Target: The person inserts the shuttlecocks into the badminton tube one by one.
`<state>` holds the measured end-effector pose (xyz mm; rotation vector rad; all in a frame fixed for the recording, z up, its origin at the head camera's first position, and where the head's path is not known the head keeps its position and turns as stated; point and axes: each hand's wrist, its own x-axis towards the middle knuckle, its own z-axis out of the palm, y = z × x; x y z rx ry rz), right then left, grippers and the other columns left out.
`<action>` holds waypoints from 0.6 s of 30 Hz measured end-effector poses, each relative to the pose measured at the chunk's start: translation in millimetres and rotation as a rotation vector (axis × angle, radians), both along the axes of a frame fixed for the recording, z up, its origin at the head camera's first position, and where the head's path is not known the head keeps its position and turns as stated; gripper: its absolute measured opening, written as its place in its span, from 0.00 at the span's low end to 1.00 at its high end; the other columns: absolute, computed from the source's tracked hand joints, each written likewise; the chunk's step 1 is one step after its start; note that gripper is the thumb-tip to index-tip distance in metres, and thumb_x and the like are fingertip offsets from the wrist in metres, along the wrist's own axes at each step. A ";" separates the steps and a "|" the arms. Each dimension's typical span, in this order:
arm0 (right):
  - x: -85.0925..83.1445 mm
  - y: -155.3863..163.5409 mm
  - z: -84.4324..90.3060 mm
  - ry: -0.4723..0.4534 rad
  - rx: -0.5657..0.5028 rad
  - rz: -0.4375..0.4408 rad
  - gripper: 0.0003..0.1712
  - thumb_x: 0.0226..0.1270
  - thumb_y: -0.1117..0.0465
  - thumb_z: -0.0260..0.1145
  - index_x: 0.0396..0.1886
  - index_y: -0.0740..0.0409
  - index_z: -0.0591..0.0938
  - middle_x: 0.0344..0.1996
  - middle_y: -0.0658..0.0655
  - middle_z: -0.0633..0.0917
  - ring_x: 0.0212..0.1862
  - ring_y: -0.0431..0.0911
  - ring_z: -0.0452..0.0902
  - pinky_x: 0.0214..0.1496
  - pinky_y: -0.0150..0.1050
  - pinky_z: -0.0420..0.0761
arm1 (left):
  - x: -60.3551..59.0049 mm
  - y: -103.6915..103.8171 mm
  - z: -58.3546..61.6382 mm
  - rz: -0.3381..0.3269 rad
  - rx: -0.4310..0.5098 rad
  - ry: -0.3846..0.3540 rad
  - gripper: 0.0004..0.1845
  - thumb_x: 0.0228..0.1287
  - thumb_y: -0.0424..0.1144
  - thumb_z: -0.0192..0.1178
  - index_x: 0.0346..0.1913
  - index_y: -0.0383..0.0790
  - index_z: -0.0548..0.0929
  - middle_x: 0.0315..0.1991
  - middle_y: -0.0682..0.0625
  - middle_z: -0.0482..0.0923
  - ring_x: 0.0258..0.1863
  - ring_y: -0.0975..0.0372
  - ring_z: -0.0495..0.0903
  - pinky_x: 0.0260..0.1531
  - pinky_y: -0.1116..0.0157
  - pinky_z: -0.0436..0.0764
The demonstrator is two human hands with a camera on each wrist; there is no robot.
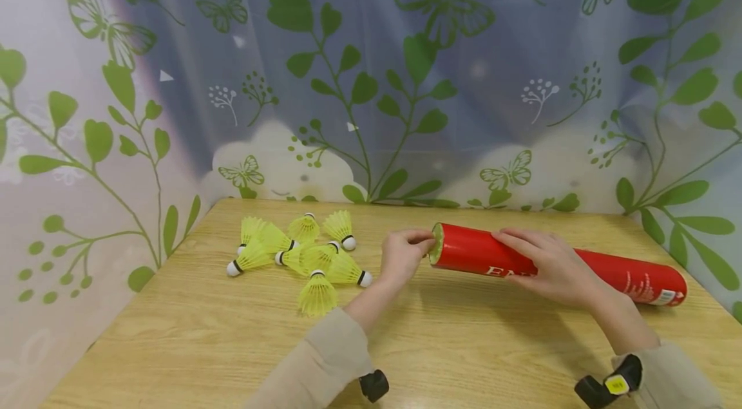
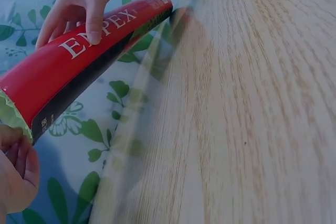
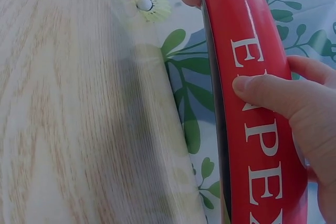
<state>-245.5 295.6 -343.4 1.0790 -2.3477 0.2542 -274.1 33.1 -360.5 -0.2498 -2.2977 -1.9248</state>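
Observation:
My right hand [image 1: 551,267] grips a red shuttlecock tube [image 1: 475,251] around its middle, thumb on the near side by the white lettering. The tube slants over the table, its mouth pointing left. A yellow-green shuttlecock skirt with a jagged edge [image 2: 10,111] shows inside the mouth. Thumb and fingertips of my left hand [image 1: 400,257] pinch at that edge, partly hidden by the rim. Left of this hand, several yellow shuttlecocks [image 1: 317,293] with white heads and black bands lie in a loose cluster. Some of their heads [image 3: 145,3] also appear in the right wrist view.
Everything is over a light wooden table [image 1: 191,338]. A curtain printed with green leaves and butterflies [image 1: 359,87] hangs behind its back edge and along both sides. The tube's far end, with a barcode label [image 1: 664,297], points toward the table's right side.

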 end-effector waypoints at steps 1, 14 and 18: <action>0.3 -0.3 0.4 0.002 0.000 -0.002 0.50 0.33 0.62 0.80 0.64 0.53 0.71 0.52 0.60 0.77 0.49 0.56 0.74 0.45 0.56 0.71 | 0.2 -0.4 0.5 -0.002 -0.010 0.004 0.08 0.56 0.29 0.64 0.39 0.33 0.86 0.35 0.47 0.84 0.31 0.64 0.81 0.31 0.70 0.79; 0.5 0.0 3.1 -0.002 -0.011 0.001 0.50 0.32 0.64 0.80 0.64 0.52 0.71 0.52 0.60 0.77 0.49 0.56 0.74 0.46 0.57 0.71 | 0.1 4.9 -1.2 -0.028 -0.097 0.154 0.08 0.52 0.23 0.62 0.37 0.31 0.83 0.30 0.45 0.80 0.29 0.65 0.74 0.30 0.74 0.76; 1.3 1.1 3.2 -0.013 -0.014 -0.003 0.48 0.36 0.61 0.79 0.64 0.52 0.71 0.52 0.60 0.77 0.49 0.57 0.74 0.46 0.58 0.72 | 1.4 7.5 -1.1 -0.017 -0.107 0.178 0.08 0.52 0.23 0.63 0.36 0.32 0.84 0.31 0.47 0.78 0.28 0.66 0.73 0.27 0.75 0.74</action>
